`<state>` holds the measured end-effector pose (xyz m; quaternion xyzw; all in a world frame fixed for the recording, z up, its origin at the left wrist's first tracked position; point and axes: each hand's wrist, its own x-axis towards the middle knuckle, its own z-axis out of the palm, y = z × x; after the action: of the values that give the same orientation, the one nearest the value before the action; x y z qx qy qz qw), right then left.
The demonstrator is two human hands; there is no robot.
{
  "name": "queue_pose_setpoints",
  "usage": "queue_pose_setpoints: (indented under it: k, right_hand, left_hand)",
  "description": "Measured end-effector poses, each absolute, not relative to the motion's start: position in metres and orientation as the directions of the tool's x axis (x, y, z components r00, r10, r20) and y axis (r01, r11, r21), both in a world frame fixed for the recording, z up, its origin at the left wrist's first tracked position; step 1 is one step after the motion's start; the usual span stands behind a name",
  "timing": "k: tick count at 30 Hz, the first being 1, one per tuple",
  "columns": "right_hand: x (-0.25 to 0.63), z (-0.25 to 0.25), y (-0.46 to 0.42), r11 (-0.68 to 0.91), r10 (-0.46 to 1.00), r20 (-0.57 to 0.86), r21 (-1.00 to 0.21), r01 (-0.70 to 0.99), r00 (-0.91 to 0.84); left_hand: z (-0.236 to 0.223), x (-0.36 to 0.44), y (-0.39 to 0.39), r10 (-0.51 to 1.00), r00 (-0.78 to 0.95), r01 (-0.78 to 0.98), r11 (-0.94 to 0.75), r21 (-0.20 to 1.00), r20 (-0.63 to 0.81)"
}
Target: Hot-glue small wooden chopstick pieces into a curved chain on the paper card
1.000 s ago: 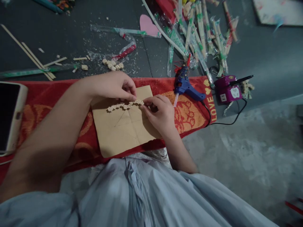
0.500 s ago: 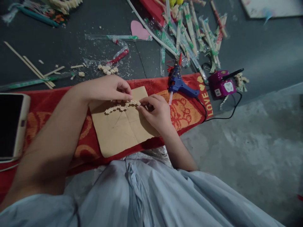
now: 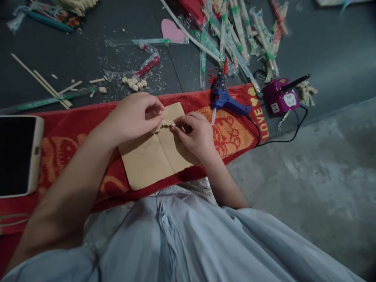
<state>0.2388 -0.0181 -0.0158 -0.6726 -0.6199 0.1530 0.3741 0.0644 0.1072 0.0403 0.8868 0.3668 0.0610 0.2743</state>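
Observation:
A wavy strip of small pale wooden pieces [image 3: 164, 124] lies on a creased tan paper sheet [image 3: 149, 164]. Curled over the strip's left part is my left hand [image 3: 138, 115], hiding that stretch; its thumb and forefinger are bent close to the strip, and the other fingertips are hidden. My right hand [image 3: 196, 131] pinches the strip's right end between thumb and fingers. Right of this hand, a blue hot glue gun [image 3: 225, 100] rests on the red towel [image 3: 76, 113], a clear glue stick projecting from its back.
A tablet-like device [image 3: 17, 154] lies at the left. Beyond the towel are cut wooden bits [image 3: 134, 83], thin sticks [image 3: 41, 84], a pink paper heart [image 3: 173, 31] and wrapped chopsticks [image 3: 237, 29]. A purple box [image 3: 280, 98] stands right, near the glue gun's black cord [image 3: 289, 143].
My left hand has shifted down over the strip and covers its left part, which showed before. My right hand stays at the right end. The whole view has shifted slightly.

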Motion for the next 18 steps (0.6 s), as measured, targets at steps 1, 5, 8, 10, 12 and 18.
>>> queue_pose_setpoints:
  k: [1,5,8,10,12,18]
  right_hand:
    - [0.239,-0.016,-0.018,0.051,0.946,0.264,-0.697,0.716,0.189]
    - [0.24,-0.014,-0.019,0.062,0.945,0.262,-0.728,0.683,0.194]
    - [0.242,-0.013,-0.019,0.059,0.951,0.239,-0.763,0.643,0.196]
    - [0.244,-0.013,-0.019,0.054,0.955,0.225,-0.775,0.63,0.194]
    - [0.245,-0.014,-0.019,0.058,0.955,0.226,-0.777,0.627,0.192]
    - [0.245,-0.018,-0.018,0.052,0.949,0.239,-0.759,0.649,0.203]
  left_hand:
    - [0.039,0.064,0.104,0.673,0.737,0.6,-0.608,0.52,-0.065]
    - [0.028,0.062,0.095,0.659,0.752,0.56,-0.649,0.515,0.013]
    - [0.021,0.062,0.092,0.662,0.749,0.555,-0.649,0.52,0.027]
    - [0.018,0.062,0.09,0.653,0.757,0.552,-0.661,0.508,0.028]
    - [0.016,0.063,0.088,0.641,0.766,0.543,-0.68,0.493,0.04]
    - [0.007,0.064,0.085,0.602,0.787,0.486,-0.739,0.467,0.135]
